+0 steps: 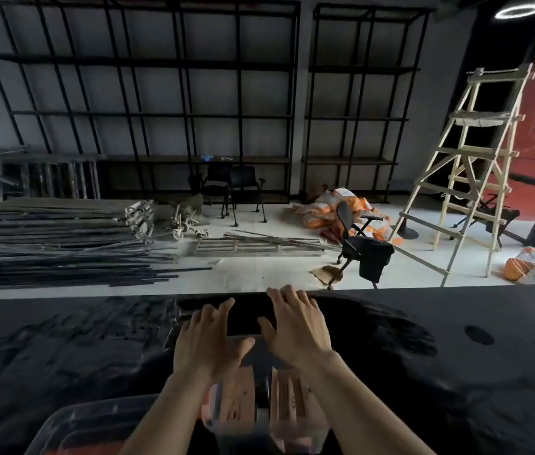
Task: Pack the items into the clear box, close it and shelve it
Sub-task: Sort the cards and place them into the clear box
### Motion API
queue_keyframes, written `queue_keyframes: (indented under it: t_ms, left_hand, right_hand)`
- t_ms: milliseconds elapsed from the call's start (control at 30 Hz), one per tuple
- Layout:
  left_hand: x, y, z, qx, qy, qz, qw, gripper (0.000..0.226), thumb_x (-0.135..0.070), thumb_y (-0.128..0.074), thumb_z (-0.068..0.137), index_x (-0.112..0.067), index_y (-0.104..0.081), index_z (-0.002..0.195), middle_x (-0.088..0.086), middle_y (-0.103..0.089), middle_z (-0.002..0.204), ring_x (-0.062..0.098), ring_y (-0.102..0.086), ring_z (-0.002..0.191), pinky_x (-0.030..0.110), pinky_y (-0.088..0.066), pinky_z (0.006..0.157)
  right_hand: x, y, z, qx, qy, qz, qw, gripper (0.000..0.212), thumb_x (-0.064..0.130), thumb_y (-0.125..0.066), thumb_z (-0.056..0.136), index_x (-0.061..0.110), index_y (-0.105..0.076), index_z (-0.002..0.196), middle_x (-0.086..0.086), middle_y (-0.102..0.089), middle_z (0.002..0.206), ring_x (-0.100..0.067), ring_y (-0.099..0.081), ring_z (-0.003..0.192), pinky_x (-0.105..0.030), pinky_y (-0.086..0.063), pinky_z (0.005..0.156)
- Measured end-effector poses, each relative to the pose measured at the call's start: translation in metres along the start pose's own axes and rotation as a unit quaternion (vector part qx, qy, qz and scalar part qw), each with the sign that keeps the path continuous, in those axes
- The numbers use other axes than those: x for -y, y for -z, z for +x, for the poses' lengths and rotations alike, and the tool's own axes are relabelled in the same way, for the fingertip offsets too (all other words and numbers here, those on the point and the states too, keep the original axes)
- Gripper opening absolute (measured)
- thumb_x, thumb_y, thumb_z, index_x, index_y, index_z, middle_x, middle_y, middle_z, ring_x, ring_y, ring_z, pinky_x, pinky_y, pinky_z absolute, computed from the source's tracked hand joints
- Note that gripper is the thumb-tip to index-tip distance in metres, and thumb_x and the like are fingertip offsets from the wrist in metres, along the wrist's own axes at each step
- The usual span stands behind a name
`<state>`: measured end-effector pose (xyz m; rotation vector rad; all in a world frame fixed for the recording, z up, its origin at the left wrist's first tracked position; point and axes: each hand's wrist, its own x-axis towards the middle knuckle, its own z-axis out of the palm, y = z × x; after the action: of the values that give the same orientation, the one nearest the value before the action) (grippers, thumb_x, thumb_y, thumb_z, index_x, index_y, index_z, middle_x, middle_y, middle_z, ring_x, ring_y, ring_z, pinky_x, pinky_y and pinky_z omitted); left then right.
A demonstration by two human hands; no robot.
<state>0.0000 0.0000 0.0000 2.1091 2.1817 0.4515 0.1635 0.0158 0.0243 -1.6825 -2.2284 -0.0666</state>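
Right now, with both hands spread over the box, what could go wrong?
1. The clear box sits at the near edge of the dark table; a push could slide it off.
2. The left hand and right hand hold nothing; packets inside look loosely stacked and may shift.

Black table (62, 339), clear box (72, 425), pale orange packets (236, 399), black shelving (148, 93)
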Motion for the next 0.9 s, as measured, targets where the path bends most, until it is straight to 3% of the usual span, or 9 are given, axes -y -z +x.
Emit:
queue_keyframes:
  t_ms: [133,233,333,433,533,733,900]
  left_hand:
    - [0.001,-0.020,-0.019,-0.007,-0.039,0.032,0.999,0.034,-0.050,-0.053,0.089,-0.029,-0.048,0.116,-0.007,-0.063,0.117,0.016,-0.060,0.108,0.032,-0.052,0.083]
    - [-0.006,-0.027,-0.025,0.024,-0.070,0.106,0.992,0.020,-0.022,-0.054,0.092,-0.021,-0.055,0.113,-0.002,-0.068,0.114,0.019,-0.060,0.108,0.032,-0.051,0.078]
    - [-0.019,-0.028,-0.026,0.071,-0.050,0.201,0.976,0.026,-0.006,-0.051,0.093,-0.013,-0.061,0.116,0.009,-0.070,0.115,0.026,-0.062,0.113,0.035,-0.051,0.083]
    - [-0.031,-0.034,-0.025,0.120,-0.045,0.262,0.957,0.025,-0.008,-0.055,0.094,-0.011,-0.068,0.114,0.011,-0.071,0.115,0.029,-0.064,0.112,0.038,-0.049,0.095]
    - [-0.034,-0.044,-0.023,0.157,-0.040,0.294,0.942,0.025,-0.014,-0.054,0.096,-0.011,-0.067,0.117,0.012,-0.070,0.118,0.030,-0.062,0.115,0.044,-0.037,0.113]
    - [-0.039,-0.047,-0.018,0.188,-0.037,0.261,0.946,0.039,-0.022,-0.053,0.098,-0.015,-0.050,0.136,0.010,-0.065,0.125,0.029,-0.061,0.118,0.043,-0.035,0.111]
    - [-0.037,-0.052,-0.015,0.220,-0.042,0.246,0.943,0.068,-0.027,-0.063,0.092,-0.019,-0.028,0.151,0.012,-0.064,0.130,0.031,-0.059,0.122,0.046,-0.028,0.116]
  right_hand:
    - [-0.002,-0.027,-0.021,0.066,-0.029,0.006,0.997,0.036,0.036,-0.061,0.092,0.020,-0.056,0.123,-0.003,-0.062,0.123,-0.026,-0.061,0.112,-0.038,-0.049,0.089]
    - [-0.002,-0.045,-0.027,0.169,-0.062,-0.019,0.983,0.027,0.027,-0.060,0.094,0.015,-0.066,0.118,-0.007,-0.070,0.120,-0.027,-0.068,0.108,-0.040,-0.055,0.091]
    - [-0.004,-0.058,-0.033,0.253,-0.077,-0.038,0.964,0.028,0.021,-0.063,0.095,0.011,-0.068,0.120,-0.011,-0.071,0.120,-0.026,-0.069,0.108,-0.039,-0.058,0.093]
    - [-0.006,-0.069,-0.038,0.255,-0.097,-0.012,0.962,0.023,0.016,-0.060,0.096,0.010,-0.069,0.116,-0.011,-0.072,0.115,-0.027,-0.071,0.101,-0.037,-0.060,0.087]
    - [-0.010,-0.073,-0.034,0.262,-0.124,0.013,0.957,0.025,0.016,-0.060,0.097,0.009,-0.068,0.119,-0.011,-0.072,0.116,-0.027,-0.070,0.105,-0.036,-0.059,0.088]
    - [-0.013,-0.081,-0.030,0.268,-0.173,0.049,0.946,0.025,0.016,-0.060,0.097,0.009,-0.069,0.119,-0.010,-0.073,0.113,-0.023,-0.071,0.103,-0.034,-0.060,0.087]
    - [-0.011,-0.082,-0.026,0.255,-0.195,0.049,0.946,0.027,0.017,-0.061,0.097,0.007,-0.067,0.121,-0.013,-0.071,0.120,-0.026,-0.069,0.108,-0.034,-0.059,0.090]
